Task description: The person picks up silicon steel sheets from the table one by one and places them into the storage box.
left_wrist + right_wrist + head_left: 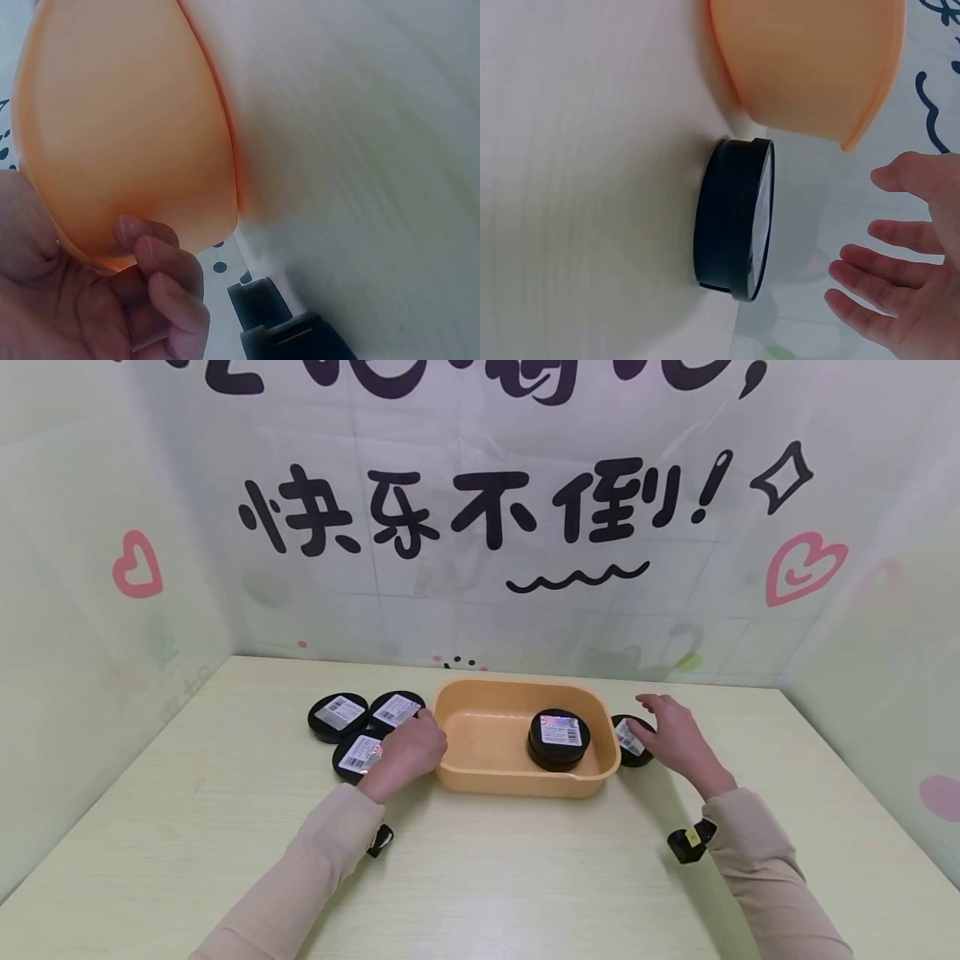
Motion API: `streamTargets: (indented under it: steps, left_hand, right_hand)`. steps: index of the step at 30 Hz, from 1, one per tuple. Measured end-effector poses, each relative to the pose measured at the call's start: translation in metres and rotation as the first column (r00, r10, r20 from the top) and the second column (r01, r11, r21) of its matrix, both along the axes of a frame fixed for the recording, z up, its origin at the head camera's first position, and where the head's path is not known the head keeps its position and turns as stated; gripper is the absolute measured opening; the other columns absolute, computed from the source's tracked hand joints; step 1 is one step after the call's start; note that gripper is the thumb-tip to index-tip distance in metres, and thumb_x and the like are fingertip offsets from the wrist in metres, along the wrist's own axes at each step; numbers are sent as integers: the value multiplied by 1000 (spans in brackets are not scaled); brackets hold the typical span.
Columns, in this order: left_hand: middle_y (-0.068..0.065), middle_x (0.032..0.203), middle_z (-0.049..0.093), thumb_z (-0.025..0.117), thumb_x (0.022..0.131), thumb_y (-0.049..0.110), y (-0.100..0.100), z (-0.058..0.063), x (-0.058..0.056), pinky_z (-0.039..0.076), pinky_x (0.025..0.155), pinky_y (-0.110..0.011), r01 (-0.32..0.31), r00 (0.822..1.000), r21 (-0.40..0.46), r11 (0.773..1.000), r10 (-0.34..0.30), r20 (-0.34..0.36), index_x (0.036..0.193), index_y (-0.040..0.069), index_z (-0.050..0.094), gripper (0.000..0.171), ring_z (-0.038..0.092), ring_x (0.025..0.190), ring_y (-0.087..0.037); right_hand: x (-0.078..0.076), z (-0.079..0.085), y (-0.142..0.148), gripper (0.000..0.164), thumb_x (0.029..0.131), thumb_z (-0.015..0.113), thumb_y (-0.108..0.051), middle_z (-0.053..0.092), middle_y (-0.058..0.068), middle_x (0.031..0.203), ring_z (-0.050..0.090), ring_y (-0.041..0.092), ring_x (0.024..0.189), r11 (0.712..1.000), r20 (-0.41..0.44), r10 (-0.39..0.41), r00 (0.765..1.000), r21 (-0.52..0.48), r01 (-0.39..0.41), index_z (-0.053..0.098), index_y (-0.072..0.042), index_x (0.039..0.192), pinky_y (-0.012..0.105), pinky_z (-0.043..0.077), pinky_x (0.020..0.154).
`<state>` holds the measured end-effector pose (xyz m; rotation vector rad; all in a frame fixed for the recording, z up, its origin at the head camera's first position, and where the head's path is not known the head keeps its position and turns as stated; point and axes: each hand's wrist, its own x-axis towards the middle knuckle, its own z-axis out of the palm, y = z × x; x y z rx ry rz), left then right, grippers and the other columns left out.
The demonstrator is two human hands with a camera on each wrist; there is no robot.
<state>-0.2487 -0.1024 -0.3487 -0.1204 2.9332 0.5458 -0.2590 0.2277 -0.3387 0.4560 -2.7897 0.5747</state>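
Gripping the left rim of one orange plastic basin (480, 739), the left hand (408, 750) curls its fingers; the right hand (678, 737) spreads wide above one round black container (731, 217). Three matching containers (337, 717) lie left on the surface (510, 868); at least one labelled container (559, 739) sits inside.

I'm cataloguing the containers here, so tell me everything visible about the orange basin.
The orange basin is a shallow, rounded rectangle, smooth and plastic-looking, with sloping walls and a thin lip. It stands upright on the table, long side running left to right. A labelled black round container sits inside towards the right end; the left part of its floor is bare. The left hand grips its left end; the right hand is clear of it.
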Motion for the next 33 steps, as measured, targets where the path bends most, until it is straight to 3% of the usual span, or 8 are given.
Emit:
streamTargets:
  steps: [18,33]
  left_hand:
    - [-16,84,52,37,90,19,0,1,1,40,54,-34,-5,1000,15,1000,5,10,113,-9,42,36,51,66,-24]
    - [-17,85,52,39,91,21,1,1,1,40,54,-34,-17,1000,4,1000,17,19,115,-8,41,38,51,66,-24]
  right_hand:
    - [-6,-19,5,59,81,61,-20,40,40,117,41,51,107,997,184,33,982,68,-46,38,19,120,55,35,89]
    - [-13,-35,3,71,75,68,-22,32,44,120,35,55,109,990,224,32,974,125,-62,34,20,123,57,33,90]
